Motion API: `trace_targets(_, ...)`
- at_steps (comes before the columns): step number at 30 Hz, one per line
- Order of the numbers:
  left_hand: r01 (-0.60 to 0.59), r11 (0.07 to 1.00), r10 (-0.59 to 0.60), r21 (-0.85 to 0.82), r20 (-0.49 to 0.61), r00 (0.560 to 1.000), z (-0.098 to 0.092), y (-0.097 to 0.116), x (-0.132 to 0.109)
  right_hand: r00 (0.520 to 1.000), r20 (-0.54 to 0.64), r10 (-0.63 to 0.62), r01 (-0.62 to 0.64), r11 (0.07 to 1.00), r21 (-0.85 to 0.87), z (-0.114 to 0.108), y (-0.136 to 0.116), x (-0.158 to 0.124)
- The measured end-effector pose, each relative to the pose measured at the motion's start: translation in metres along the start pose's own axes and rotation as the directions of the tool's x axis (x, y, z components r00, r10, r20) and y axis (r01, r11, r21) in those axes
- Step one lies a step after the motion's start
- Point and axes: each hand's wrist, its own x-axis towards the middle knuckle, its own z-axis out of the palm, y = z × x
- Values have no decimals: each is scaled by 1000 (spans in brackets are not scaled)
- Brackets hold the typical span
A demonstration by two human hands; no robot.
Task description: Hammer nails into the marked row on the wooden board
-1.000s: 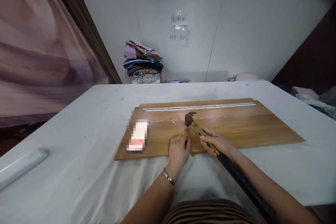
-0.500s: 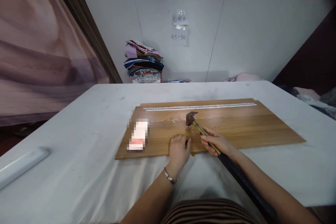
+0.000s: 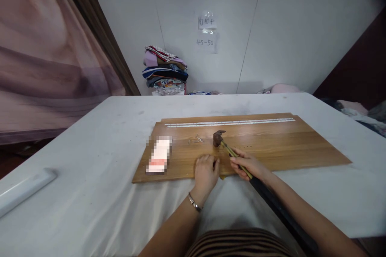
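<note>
Right hand wrapped round hammer, head at its 10 o'clock, over board. Left hand curled at board's near edge, 7 o'clock (can't tell if pinching anything); nails at its 11. Board stretches toward 3 o'clock.

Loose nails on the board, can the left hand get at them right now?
Probably yes: the left hand rests at the near edge of the wooden board, and nothing visible blocks its way to the loose nails.
</note>
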Motion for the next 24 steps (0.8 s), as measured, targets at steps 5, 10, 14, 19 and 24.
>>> trace_targets(5,-1,1000,0,-14,-3,1000,1,-1,0,999,15,-30,30,1000,0,1,-6,0)
trace_targets(10,-10,1000,10,6,-27,1000,3,-2,-1,1000,-4,7,-7,1000,-9,2,-2,2)
trace_targets(14,-11,1000,11,15,-18,1000,2,-1,-1,1000,0,15,-15,1000,-15,1,4,2)
trace_targets(19,-1,1000,1,9,-12,1000,1,0,-1,1000,-11,9,-9,1000,-2,1,-1,0)
trace_targets(24,-9,1000,9,-1,-19,1000,3,-1,-1,1000,-12,-20,20,1000,-15,1,-7,1)
